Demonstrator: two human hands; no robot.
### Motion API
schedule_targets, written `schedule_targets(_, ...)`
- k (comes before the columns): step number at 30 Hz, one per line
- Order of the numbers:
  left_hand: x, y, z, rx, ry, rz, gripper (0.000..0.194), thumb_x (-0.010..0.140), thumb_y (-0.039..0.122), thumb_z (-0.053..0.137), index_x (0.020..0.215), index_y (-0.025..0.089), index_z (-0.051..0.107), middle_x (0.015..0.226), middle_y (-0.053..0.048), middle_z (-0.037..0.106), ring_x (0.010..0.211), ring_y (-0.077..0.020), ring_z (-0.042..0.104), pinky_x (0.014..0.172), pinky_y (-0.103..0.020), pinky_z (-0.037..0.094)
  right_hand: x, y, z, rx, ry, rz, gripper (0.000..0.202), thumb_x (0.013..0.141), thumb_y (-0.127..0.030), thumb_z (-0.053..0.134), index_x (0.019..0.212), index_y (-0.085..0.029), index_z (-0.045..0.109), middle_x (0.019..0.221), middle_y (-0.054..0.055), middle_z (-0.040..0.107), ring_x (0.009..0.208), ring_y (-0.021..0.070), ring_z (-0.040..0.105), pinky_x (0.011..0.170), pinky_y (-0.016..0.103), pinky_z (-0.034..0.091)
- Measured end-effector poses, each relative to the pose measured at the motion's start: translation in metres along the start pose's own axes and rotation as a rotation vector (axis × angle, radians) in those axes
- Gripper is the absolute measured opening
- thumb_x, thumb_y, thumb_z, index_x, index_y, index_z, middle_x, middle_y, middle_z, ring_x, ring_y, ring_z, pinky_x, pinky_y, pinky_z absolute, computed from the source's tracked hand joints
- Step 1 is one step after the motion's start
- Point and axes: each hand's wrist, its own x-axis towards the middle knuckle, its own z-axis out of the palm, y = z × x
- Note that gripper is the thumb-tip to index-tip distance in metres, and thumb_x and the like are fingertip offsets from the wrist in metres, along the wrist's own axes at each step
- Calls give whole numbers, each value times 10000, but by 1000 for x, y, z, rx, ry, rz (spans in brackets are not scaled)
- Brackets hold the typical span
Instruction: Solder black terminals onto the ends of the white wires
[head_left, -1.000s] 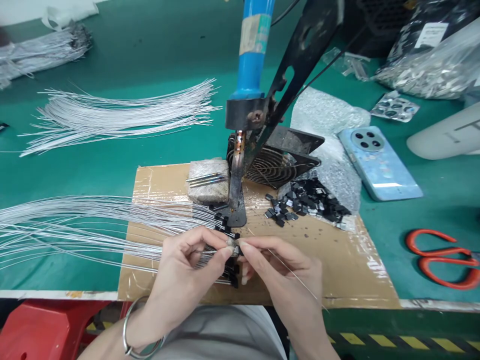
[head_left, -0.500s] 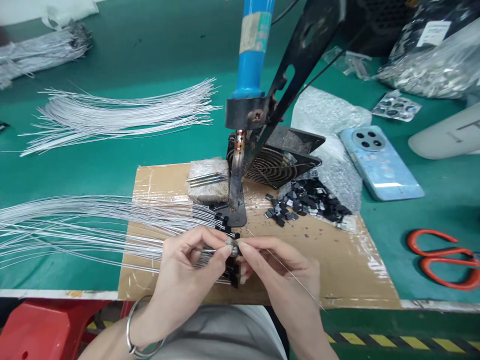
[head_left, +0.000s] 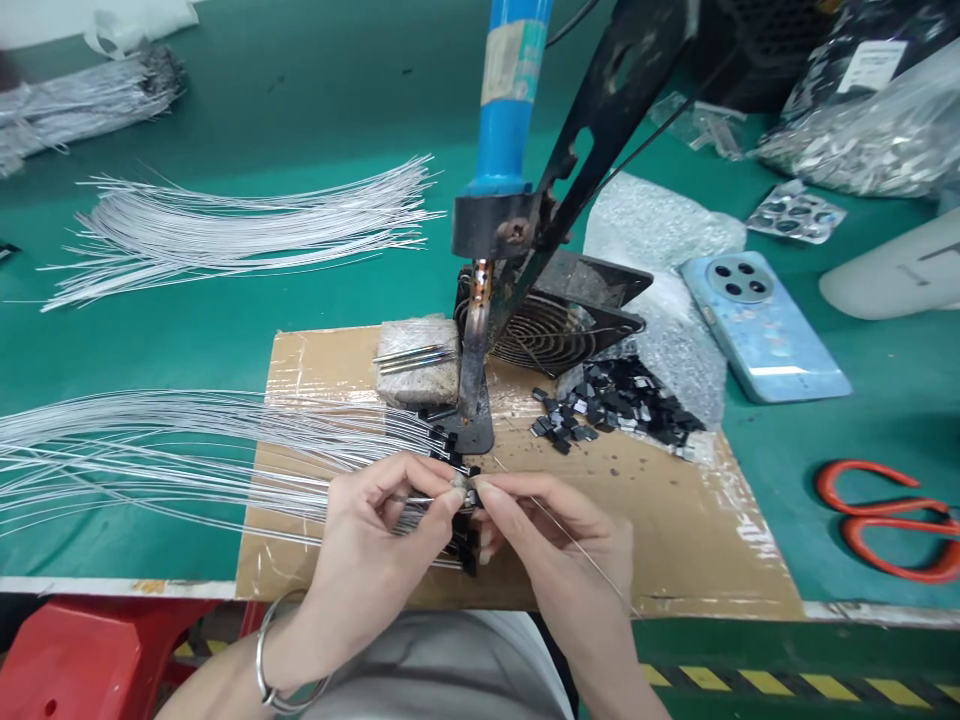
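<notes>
Near the front edge of the cardboard, both hands meet fingertip to fingertip. My left hand [head_left: 379,545] is closed in a pinch around the end of a thin white wire. Opposite it, my right hand [head_left: 566,550] pinches a small black piece [head_left: 472,496] with a metallic part, mostly covered by the fingertips. A thin bare strand [head_left: 581,552] like solder wire slants across the right hand. Beneath and left of the hands lie white wires [head_left: 300,488] with black ends. Just beyond stands a soldering iron [head_left: 501,140], tip pointing down.
Behind the iron is a black fan [head_left: 544,330]. A wrapped block [head_left: 416,385] with metal rods sits left of it. Loose black pieces [head_left: 622,400] lie on bubble wrap to the right, near a blue phone [head_left: 772,340] and red-handled scissors [head_left: 892,520]. Another wire bundle [head_left: 247,230] lies farther back.
The hands keep the same pinch at the same spot. My right hand and wrist have shifted slightly left; the view has moved a little.
</notes>
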Motion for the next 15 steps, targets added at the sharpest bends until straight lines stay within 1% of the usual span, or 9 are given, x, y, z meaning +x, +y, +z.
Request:
schedule_targets(2,2,0,1,-18,-5,-6,120,800,130,704,683,148,687,797,-52,739,754,-139,676,684,-209,513,0,1,-2,-95,-19,-126,103,891,-315,704,871,-255,786,680,-32,637,537,76,551,507,190,459)
schedule_targets(4,3,-1,2,-33,4,-8,117,791,121,704,679,149,685,795,-50,740,754,-135,678,690,-203,515,1,3,-6,-191,-61,-271,258,996,-359,533,1014,-262,772,742,-19,578,601,94,536,555,226,445)
schedule_targets(5,4,-1,2,-33,11,-9,118,787,118,704,674,149,684,798,-50,740,752,-133,677,690,-201,514,1,5,-9,-224,-78,-312,323,1031,-363,447,1085,-263,750,755,-16,554,625,105,534,579,241,445)
schedule_targets(7,5,-1,2,-23,22,-11,119,780,116,704,668,149,681,799,-50,741,744,-130,673,681,-200,509,1,7,-13,-256,-104,-328,354,1056,-349,364,1196,-262,678,740,-25,545,629,117,535,603,259,446)
schedule_targets(9,6,-1,2,-10,26,-12,118,779,122,703,667,150,679,793,-50,740,737,-132,670,671,-203,505,1,8,-16,-286,-101,-326,298,1051,-336,379,1249,-261,589,708,-45,569,595,121,529,587,260,434)
schedule_targets(10,6,-1,2,-4,25,-11,117,779,124,703,667,150,679,792,-50,740,735,-132,669,668,-204,504,1,7,-17,-316,-87,-327,252,1044,-335,396,1209,-257,569,688,-53,570,586,122,525,578,258,423)
schedule_targets(12,8,-1,2,8,30,-9,113,783,127,701,674,149,681,797,-50,741,726,-128,664,657,-203,499,0,3,-18,-404,-54,-339,170,1030,-330,420,989,-243,561,657,-55,527,572,120,486,550,254,380)
schedule_targets(14,9,0,1,17,30,-11,109,788,129,700,682,148,684,805,-50,742,730,-125,662,658,-200,497,1,-1,-19,-483,-53,-370,238,1010,-289,454,782,-229,480,661,-48,470,570,114,434,535,251,349)
schedule_targets(15,9,0,1,17,31,-12,109,791,130,699,685,149,682,807,-48,742,737,-125,663,666,-199,499,2,-4,-19,-501,-72,-414,258,996,-256,478,741,-224,454,687,-40,475,594,113,445,553,247,364)
